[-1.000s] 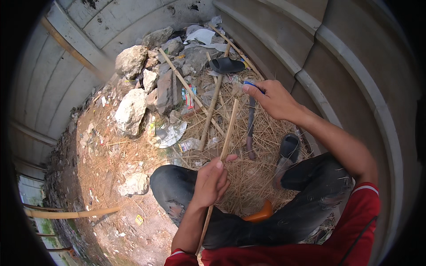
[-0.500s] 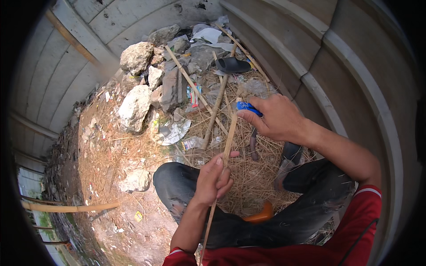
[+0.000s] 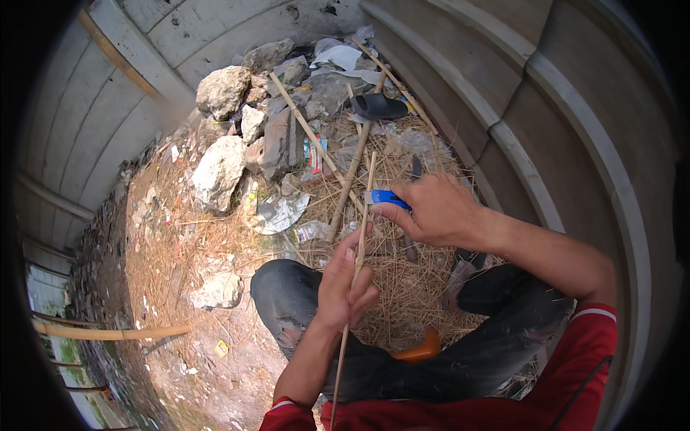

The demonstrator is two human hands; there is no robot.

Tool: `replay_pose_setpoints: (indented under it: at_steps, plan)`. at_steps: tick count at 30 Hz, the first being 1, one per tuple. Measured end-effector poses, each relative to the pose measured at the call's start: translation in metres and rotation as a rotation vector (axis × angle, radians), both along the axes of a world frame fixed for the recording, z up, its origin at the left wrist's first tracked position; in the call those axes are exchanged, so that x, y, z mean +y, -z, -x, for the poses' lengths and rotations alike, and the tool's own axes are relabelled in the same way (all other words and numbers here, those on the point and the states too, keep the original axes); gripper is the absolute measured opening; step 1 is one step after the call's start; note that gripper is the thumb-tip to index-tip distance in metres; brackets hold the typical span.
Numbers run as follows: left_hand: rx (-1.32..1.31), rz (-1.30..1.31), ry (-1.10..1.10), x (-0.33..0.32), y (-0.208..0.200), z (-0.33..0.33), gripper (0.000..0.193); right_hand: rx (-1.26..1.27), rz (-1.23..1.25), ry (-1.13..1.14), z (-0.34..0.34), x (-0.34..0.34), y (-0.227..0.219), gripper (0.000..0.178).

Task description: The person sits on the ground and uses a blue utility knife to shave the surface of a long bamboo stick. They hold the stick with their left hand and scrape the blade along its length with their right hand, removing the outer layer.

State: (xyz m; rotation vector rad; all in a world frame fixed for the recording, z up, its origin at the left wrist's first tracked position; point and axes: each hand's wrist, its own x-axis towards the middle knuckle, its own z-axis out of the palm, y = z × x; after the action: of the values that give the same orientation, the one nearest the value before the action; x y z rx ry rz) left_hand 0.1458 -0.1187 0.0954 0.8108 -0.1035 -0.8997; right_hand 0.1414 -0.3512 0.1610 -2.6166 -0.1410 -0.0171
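Note:
My left hand (image 3: pixel 346 287) is closed round a thin bamboo strip (image 3: pixel 366 197), which runs from my lap up past my fingers to a free tip. In my right hand (image 3: pixel 438 208) is a blue utility knife (image 3: pixel 388 197). Its short blade meets the strip's edge a little above my left fingers. A dark-bladed knife (image 3: pixel 415 169) shows partly behind my right hand, its handle among straw shavings. Between my legs lies an orange curved object (image 3: pixel 420 348), whose kind I cannot make out.
Pale rocks (image 3: pixel 219 172) and rubble are piled ahead on the left. Bamboo poles (image 3: pixel 309 129) and a black slipper (image 3: pixel 379 106) lie beyond my hands. Straw shavings (image 3: pixel 402 302) cover the ground between my knees. A ribbed grey wall (image 3: pixel 575 122) rises close on the right.
The blue knife has come down along the strip, closer to my left hand. The strip has turned and now shows a narrower side. More of the dark-bladed knife is visible.

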Motion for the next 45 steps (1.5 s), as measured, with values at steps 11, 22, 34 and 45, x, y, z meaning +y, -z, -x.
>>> replay_pose_setpoints:
  at_steps: [11,22,34,45]
  plan:
    - [0.015,-0.042,-0.065,0.001,0.005,-0.003,0.047,-0.103,0.057,-0.187,0.010,0.017,0.019,0.049]
    - [-0.212,-0.151,0.028,0.002,0.010,0.014,0.046,-0.047,-0.071,0.349,-0.029,-0.050,-0.005,0.054]
    - [-0.299,-0.098,-0.101,-0.003,0.006,-0.001,0.049,-0.034,-0.033,-0.103,0.017,0.018,0.006,0.047]
    - [-0.232,-0.239,-0.168,-0.005,0.009,-0.004,0.046,-0.028,0.139,-0.158,-0.006,0.012,0.020,0.051]
